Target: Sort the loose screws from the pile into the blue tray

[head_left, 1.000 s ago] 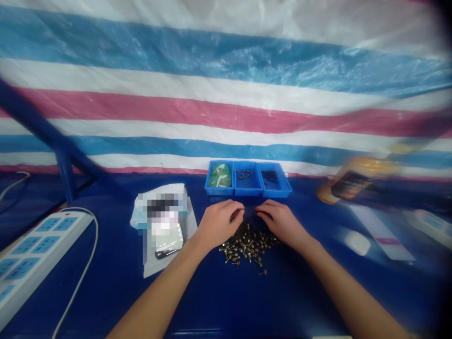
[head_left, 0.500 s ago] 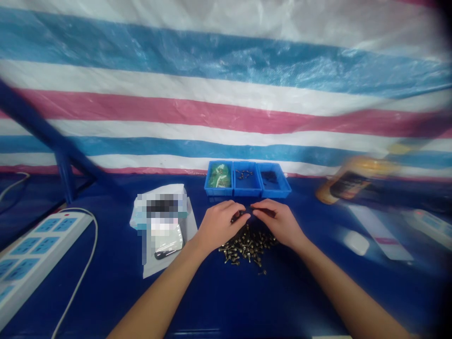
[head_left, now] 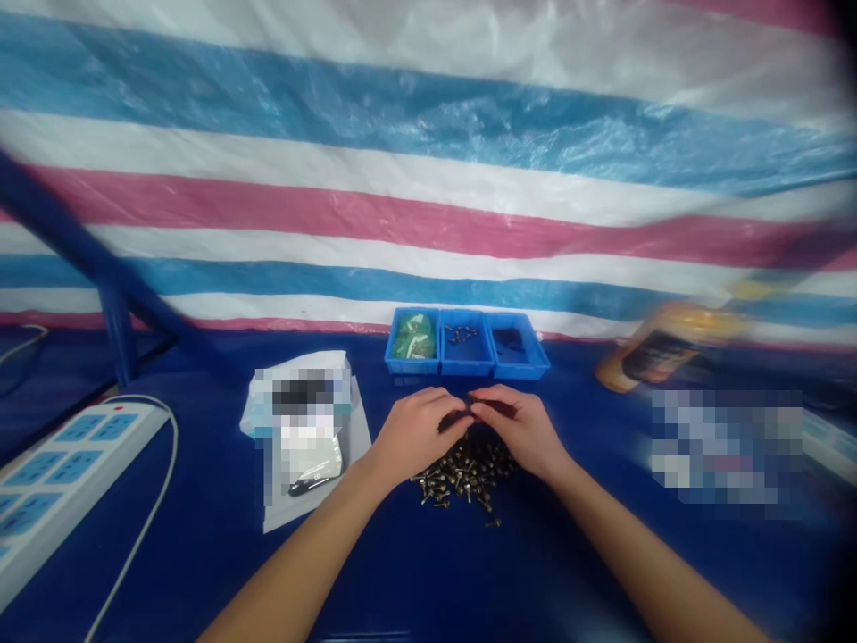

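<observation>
My left hand (head_left: 416,435) and my right hand (head_left: 524,427) meet fingertip to fingertip just above a heap of small brass-coloured screws (head_left: 461,478). Both are closed in a pinch. Something small and dark shows between the fingertips, too small and too covered to name. The far part of the heap is hidden by the hands. Beyond them stand three joined blue bins: the left bin (head_left: 413,366) has white pieces on green, the middle bin (head_left: 466,367) has several screws, and the right bin (head_left: 521,370) has small dark pieces.
To the left, a plastic bag (head_left: 258,415) lies on white paper (head_left: 360,429), partly blurred out. A white power strip (head_left: 144,439) with its cable (head_left: 148,527) is farther left. An amber bottle (head_left: 660,344) stands at the right, beside a pixelated patch. Behind hangs a striped sheet (head_left: 428,210).
My right hand has moved slightly left, so the fingertips of both hands now come together. The view has shifted a little. The heap and bins look the same.
</observation>
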Demonstrator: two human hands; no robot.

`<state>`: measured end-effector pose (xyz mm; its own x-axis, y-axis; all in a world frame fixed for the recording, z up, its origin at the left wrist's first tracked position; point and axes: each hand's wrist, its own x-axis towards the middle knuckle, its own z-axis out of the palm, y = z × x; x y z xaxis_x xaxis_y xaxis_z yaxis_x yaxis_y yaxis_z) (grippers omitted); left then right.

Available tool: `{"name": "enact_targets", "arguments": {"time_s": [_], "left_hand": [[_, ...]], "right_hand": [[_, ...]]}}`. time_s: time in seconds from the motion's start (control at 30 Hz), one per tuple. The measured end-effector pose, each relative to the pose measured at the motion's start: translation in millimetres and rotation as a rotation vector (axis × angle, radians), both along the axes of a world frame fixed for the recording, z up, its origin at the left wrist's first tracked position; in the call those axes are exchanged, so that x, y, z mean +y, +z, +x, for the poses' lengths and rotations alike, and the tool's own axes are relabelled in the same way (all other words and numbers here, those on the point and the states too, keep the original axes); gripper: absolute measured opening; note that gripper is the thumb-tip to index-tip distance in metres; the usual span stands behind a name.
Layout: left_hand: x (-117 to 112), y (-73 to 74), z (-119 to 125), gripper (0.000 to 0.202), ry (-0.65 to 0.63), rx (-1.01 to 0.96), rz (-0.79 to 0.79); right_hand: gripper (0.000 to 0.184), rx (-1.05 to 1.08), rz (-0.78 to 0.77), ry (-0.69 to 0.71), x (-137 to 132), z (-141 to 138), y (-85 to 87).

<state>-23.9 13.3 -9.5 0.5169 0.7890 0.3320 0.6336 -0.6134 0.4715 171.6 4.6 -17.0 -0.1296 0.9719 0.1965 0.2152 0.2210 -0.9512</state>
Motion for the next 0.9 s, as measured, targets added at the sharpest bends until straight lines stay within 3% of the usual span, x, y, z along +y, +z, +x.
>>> {"name": "enact_targets", "arguments": {"time_s": [0.37,0.57,0.73,0.9], "left_hand": [[0.9,-0.5,0.9,0.018,-0.018,0.017,-0.015],[-0.1,-0.1,1.8,0.013,-0.01,0.004,-0.031],[1.9,-4.5,1.1,0.012,0.103,-0.052,-0.044],[3.9,-3.4,2.4,0.012,0.222,-0.298,-0.162]], "right_hand": [[0.015,0.006,0.009,0.041,-0.3,-2.4,-0.8],[0.016,0.063,-0.007,-0.008,0.3,-1.8,-1.3],[0.017,0.093,-0.032,-0.071,2.9,0.9,-0.5],[0.022,0.168,-0.122,-0.066,2.1,0.4,0.1]]}}
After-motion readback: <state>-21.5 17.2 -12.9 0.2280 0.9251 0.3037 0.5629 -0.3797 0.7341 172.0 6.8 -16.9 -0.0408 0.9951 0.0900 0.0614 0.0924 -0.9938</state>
